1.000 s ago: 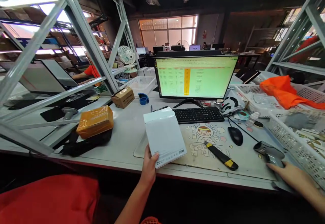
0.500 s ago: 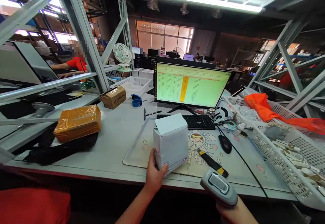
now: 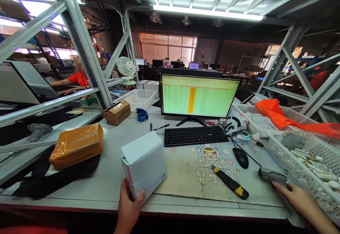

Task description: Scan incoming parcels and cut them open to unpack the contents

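Observation:
My left hand (image 3: 129,205) grips a white cardboard box (image 3: 145,165) by its lower left corner, thumb on the front and fingers along the side. The box is tilted over the desk mat's left part, and its top flap looks closed. At the right, a grey barcode scanner (image 3: 273,175) rests on the mat's edge beside the white basket. My right hand (image 3: 299,200) is at the scanner's handle, fingers stretched out and touching it rather than wrapped round it. A black and yellow utility knife (image 3: 231,182) lies on the mat between my hands.
A keyboard (image 3: 195,136) and monitor (image 3: 200,96) stand ahead, with a mouse (image 3: 240,158) to their right. A taped parcel (image 3: 77,145) and small brown carton (image 3: 117,113) sit left. A basket (image 3: 281,156) of small items borders the right. A co-worker in red (image 3: 77,80) sits beyond the frame.
The white box has moved left with my left hand, uncovering the keyboard. My right hand has carried the scanner from the desk's front edge rightward and set it down by the basket.

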Demonstrator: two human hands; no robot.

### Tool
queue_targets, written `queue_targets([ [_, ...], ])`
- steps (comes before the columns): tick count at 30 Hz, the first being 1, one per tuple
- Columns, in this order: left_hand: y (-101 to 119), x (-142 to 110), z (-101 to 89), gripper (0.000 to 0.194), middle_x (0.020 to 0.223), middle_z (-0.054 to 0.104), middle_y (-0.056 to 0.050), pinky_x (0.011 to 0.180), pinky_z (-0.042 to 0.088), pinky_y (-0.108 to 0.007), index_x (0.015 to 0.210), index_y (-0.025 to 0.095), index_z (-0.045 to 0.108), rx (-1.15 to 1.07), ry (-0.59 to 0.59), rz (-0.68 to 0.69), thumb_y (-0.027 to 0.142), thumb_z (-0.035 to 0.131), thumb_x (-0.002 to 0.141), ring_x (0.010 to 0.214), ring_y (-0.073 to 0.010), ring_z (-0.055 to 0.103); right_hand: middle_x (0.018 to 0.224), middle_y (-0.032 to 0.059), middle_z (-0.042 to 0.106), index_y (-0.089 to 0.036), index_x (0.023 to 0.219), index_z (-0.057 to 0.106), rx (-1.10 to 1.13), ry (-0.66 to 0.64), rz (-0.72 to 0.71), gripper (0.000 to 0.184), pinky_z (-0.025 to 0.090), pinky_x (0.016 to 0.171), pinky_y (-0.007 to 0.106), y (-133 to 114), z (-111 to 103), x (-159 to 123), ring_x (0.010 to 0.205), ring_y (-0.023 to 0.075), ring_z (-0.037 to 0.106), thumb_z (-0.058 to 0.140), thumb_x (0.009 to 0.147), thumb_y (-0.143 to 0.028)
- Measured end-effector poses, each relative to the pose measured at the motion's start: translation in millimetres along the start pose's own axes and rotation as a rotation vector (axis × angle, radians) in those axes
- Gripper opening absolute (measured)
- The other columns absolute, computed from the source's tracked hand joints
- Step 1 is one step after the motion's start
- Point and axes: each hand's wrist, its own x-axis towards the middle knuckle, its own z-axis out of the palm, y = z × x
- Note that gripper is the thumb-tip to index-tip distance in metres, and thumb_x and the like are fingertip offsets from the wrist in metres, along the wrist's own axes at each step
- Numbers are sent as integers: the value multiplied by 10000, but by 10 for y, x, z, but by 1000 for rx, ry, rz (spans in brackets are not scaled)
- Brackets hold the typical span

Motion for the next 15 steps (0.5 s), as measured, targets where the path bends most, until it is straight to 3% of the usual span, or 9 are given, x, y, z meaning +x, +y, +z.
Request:
queue_targets([
  [2,10,-12,56,828,1362,557,-121,1155,357,-542,1283,297,413,77,53,34,559,734,566,1347,-455,480,836,271,689,-291,605,624,-174,61,-48,442,488,776,569,-203,47,8,815,438,691,494,776,-678],
  [4,51,-21,128,759,1264,607,-104,1113,400,-560,1236,313,427,150,89,68,610,697,591,1280,-456,538,998,242,695,-247,781,704,-193,105,-159,454,496,812,543,-666,133,-54,899,398,685,413,877,-582],
  [7,152,-3,208,727,1142,657,-106,1013,464,-596,1152,304,478,257,17,76,624,738,553,1171,-484,601,1101,140,690,-171,1040,704,28,-139,-371,388,519,914,461,-1579,388,-119,1004,288,660,486,955,-480],
  [10,230,19,217,651,1065,690,-104,951,496,-582,1041,294,538,316,-62,94,587,791,518,1110,-492,632,1247,73,630,-185,1189,642,103,-199,-448,365,530,947,441,-2305,700,-101,1081,251,620,595,965,-469],
  [15,207,9,172,608,1145,697,-134,995,474,-580,1075,290,554,309,-69,148,583,768,588,1183,-476,609,1347,99,564,-187,1297,578,223,-267,-531,405,515,987,507,-2899,928,-11,1169,275,583,622,964,-413],
])
